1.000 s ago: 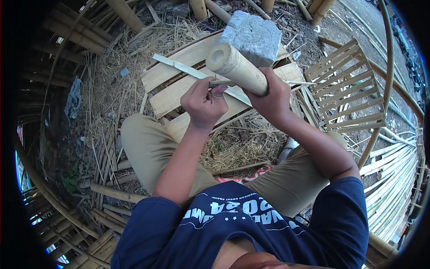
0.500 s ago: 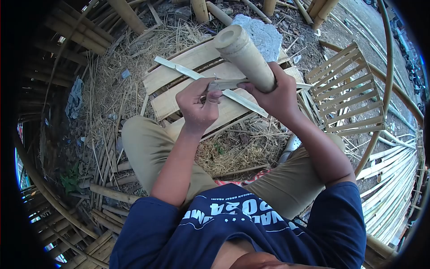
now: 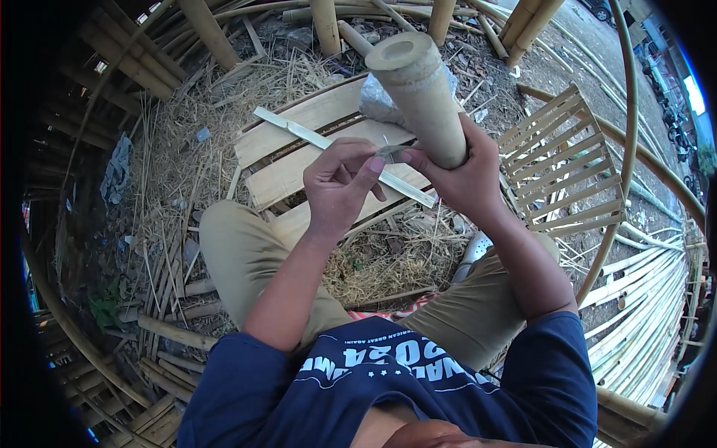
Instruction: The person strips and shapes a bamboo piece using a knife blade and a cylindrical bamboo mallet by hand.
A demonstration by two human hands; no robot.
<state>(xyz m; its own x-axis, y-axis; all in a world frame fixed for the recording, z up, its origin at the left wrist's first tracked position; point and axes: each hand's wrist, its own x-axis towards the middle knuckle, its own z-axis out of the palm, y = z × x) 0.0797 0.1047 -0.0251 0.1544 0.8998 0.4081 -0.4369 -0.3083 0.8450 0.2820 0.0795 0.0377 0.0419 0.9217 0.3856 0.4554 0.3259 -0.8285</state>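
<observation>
My right hand (image 3: 467, 166) is wrapped round the lower end of a thick bamboo tube (image 3: 422, 101), which tilts up and away from me. Close beside it, my left hand (image 3: 342, 179) pinches a small greyish piece (image 3: 390, 152) with a thin nail-like pin standing up from it. The right thumb reaches to the same piece, whose exact kind I cannot make out. Below the hands, a pale split-bamboo strip (image 3: 291, 128) lies diagonally across a low platform of wide bamboo slats (image 3: 280, 183). Part of the strip is hidden behind my left hand.
A slatted bamboo panel (image 3: 564, 168) leans at the right, near a heap of long bamboo poles (image 3: 642, 306). A pale stone block (image 3: 379, 101) sits behind the tube. Bamboo posts (image 3: 325, 26) stand at the back. Straw and shavings (image 3: 194, 142) cover the ground.
The hands have drawn closer together and moved slightly right. The bamboo tube stands more upright. A second strip seen stretched between the hands earlier no longer shows lengthwise. The view has shifted a little.
</observation>
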